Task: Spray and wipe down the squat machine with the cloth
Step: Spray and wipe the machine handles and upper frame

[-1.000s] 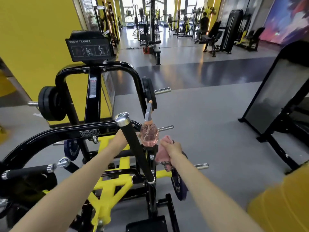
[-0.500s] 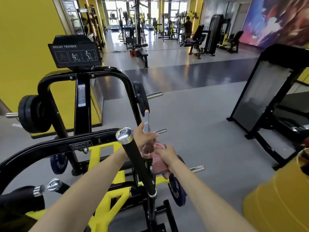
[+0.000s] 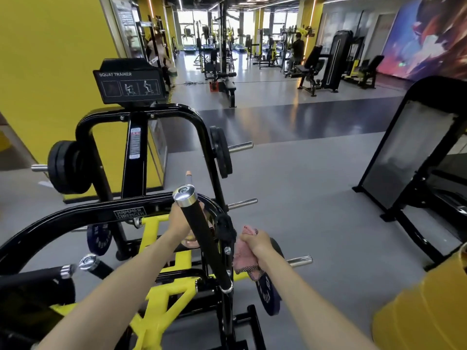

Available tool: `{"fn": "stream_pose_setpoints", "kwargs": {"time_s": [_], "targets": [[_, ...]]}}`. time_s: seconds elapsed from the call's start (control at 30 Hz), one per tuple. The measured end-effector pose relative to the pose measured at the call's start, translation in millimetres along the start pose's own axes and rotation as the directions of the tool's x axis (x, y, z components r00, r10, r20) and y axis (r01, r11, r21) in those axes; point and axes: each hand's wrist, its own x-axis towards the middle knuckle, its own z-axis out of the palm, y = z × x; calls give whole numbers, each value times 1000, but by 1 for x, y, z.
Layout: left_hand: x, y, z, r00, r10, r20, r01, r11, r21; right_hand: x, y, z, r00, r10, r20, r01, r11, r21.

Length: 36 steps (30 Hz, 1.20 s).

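The black and yellow squat machine point(image 3: 126, 213) fills the left and middle of the view, with a chrome-capped black handle bar point(image 3: 202, 238) slanting up in front of me. My left hand point(image 3: 180, 221) grips the pink spray bottle point(image 3: 189, 242) just behind that bar; the bottle's nozzle tip point(image 3: 189, 176) pokes up above the bar's cap and most of the bottle is hidden. My right hand point(image 3: 256, 242) grips the pink cloth point(image 3: 242, 258) right of the bar, beside the black frame post.
Weight plates point(image 3: 67, 166) hang on the machine's pegs, and a blue plate point(image 3: 267, 294) sits low under my right hand. A black angled footplate machine point(image 3: 414, 157) stands to the right. Grey floor lies between them. Other gym machines and people are far back.
My left hand has brought the spray bottle left, behind the handle bar, and my right hand with the cloth has separated from it and dropped lower right. My head has tilted up slightly.
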Motion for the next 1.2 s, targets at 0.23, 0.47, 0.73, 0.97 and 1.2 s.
{"fn": "stream_pose_setpoints", "kwargs": {"time_s": [0.23,0.47,0.73,0.97,1.2], "targets": [[-66,-24,-21,961,-175,-212,157,983,-99,-28,36,-1,993,60,103,-53,996,-74],[-145,-58,-24,953,-286,-104,295,952,85,-56,71,13,925,220,308,-145,958,-248],[-146,-69,-16,912,-408,-48,407,913,-30,-74,79,51,863,231,449,-97,949,-301],[-108,-73,1,900,-430,68,420,899,126,-69,87,74,843,264,469,-89,928,-363],[-89,-98,5,822,-569,-1,568,821,56,-57,85,95,870,292,397,-161,930,-330]]}}
